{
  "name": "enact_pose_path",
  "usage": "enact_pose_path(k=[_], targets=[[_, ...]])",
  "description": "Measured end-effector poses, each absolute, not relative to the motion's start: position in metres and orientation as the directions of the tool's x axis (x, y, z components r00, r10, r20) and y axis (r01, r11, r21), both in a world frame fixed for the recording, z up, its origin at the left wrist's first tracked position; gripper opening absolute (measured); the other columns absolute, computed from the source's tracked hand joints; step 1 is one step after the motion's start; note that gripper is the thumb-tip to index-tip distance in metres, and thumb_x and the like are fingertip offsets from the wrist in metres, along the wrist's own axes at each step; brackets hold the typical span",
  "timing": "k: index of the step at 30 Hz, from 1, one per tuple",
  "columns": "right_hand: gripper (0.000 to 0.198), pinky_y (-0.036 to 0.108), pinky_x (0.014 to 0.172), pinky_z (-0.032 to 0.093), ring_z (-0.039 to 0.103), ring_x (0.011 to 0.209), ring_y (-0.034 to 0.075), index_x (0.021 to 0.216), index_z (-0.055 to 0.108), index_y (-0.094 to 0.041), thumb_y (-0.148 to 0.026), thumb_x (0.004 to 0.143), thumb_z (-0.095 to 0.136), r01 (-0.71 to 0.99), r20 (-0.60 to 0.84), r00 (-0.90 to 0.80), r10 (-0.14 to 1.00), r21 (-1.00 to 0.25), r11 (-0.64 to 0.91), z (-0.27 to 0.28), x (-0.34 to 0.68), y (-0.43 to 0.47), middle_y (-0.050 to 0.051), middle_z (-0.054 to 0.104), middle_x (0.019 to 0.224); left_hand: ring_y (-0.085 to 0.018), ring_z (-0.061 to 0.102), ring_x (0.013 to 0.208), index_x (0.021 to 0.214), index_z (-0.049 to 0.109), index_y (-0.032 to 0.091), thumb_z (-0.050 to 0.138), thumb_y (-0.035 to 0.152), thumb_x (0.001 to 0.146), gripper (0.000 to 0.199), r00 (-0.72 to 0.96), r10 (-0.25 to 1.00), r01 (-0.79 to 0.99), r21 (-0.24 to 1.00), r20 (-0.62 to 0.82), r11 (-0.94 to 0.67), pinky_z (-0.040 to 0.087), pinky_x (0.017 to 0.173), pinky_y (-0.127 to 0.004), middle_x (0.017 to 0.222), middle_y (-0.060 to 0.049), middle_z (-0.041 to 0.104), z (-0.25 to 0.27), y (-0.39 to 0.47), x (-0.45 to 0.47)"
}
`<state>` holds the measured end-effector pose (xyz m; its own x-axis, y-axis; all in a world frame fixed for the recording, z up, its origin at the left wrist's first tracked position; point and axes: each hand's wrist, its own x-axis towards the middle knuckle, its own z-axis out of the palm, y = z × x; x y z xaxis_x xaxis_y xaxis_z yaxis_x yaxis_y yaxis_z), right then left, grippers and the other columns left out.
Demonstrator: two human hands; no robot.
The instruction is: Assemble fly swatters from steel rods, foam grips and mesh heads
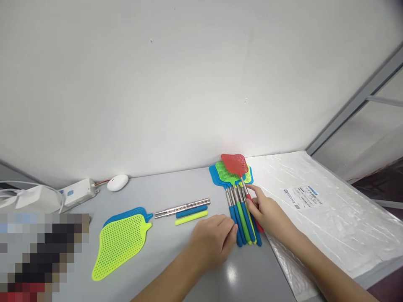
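My right hand (pixel 262 209) is closed round the shaft and handle of a red fly swatter (pixel 234 163), which lies at an angle on top of a bundle. Under it are several fly swatters with blue handles, a green handle (pixel 243 220) and a yellow one, their heads overlapping near the wall. My left hand (pixel 212 239) is curled beside the handle ends, fingertips close to the leftmost blue handle (pixel 238 230). What its fingers hold, if anything, is hidden. Left of it lie a loose blue handle (pixel 191 211), a loose yellow handle (pixel 191 217) and metal rods (pixel 182 207).
A yellow-green swatter head (pixel 122 241) overlaps a blue one (pixel 126 213) on the grey table (pixel 163 268). At the back left are a round white device (pixel 117 183) and a white box with cables (pixel 77 193). White plastic packaging (pixel 330 226) with a label covers the right side.
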<state>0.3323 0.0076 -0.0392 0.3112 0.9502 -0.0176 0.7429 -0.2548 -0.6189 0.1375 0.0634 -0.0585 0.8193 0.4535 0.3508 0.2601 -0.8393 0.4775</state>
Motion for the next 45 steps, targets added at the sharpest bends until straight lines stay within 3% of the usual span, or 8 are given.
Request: enact_pose_path(k=[7,12,19,27,39,45], targets=[[0.045,0.028,0.053,0.035,0.055,0.053,0.019,0.133,0.039,-0.021,-0.039,0.092,0.032,0.741,-0.006,0.341,0.940,-0.613,-0.272,-0.048,0.321,0.007,-0.007,0.051,0.055,-0.017,0.049,0.064,0.079,0.055,0.019,0.037,0.025,0.093,0.024,0.852,0.347,0.231,0.312,0.393,-0.922,0.031,0.053,-0.030,0.069,-0.004,0.055,-0.070,0.067,0.140],[0.043,0.028,0.054,0.035,0.053,0.052,0.018,0.128,0.044,-0.020,-0.041,0.092,0.032,0.741,0.031,0.345,0.938,-0.622,-0.252,-0.050,0.319,0.002,-0.007,0.048,0.054,-0.020,0.049,0.075,0.100,0.058,0.018,0.037,0.026,0.093,0.023,0.844,0.338,0.217,0.312,0.416,-0.925,0.038,0.060,-0.033,0.081,-0.007,0.058,-0.071,0.068,0.143],[0.038,0.026,0.052,0.033,0.051,0.051,0.017,0.123,0.046,-0.021,-0.038,0.091,0.033,0.779,0.074,0.337,0.938,-0.582,-0.234,-0.053,0.321,0.002,-0.008,0.047,0.052,-0.022,0.049,0.078,0.102,0.058,0.018,0.044,0.032,0.091,0.023,0.851,0.361,0.250,0.310,0.381,-0.917,0.040,0.067,-0.036,0.086,-0.007,0.059,-0.065,0.067,0.145],[0.035,0.028,0.053,0.034,0.057,0.053,0.019,0.120,0.046,-0.023,-0.042,0.093,0.031,0.751,0.051,0.291,0.955,-0.630,-0.195,-0.059,0.322,-0.002,-0.006,0.053,0.056,-0.029,0.044,0.113,0.128,0.048,0.024,0.050,0.052,0.087,0.050,0.838,0.430,0.337,0.300,0.337,-0.892,0.036,0.094,-0.048,0.128,-0.010,0.053,-0.058,0.061,0.146],[0.032,0.028,0.052,0.038,0.061,0.054,0.020,0.119,0.043,-0.027,-0.045,0.094,0.033,0.733,0.011,0.314,0.949,-0.638,-0.235,-0.066,0.325,0.000,-0.005,0.063,0.061,-0.029,0.043,0.115,0.126,0.050,0.024,0.039,0.064,0.087,0.057,0.840,0.438,0.355,0.287,0.319,-0.890,0.029,0.101,-0.053,0.128,-0.009,0.053,-0.060,0.059,0.146],[0.041,0.026,0.044,0.031,0.055,0.043,0.019,0.121,0.045,-0.026,-0.054,0.092,0.034,0.864,0.149,0.350,0.925,-0.432,-0.258,-0.061,0.325,-0.007,-0.006,0.054,0.051,-0.025,0.047,0.109,0.111,0.056,0.019,0.039,0.059,0.089,0.048,0.849,0.411,0.359,0.206,0.334,-0.910,0.037,0.094,-0.043,0.115,-0.008,0.058,-0.047,0.062,0.130]])
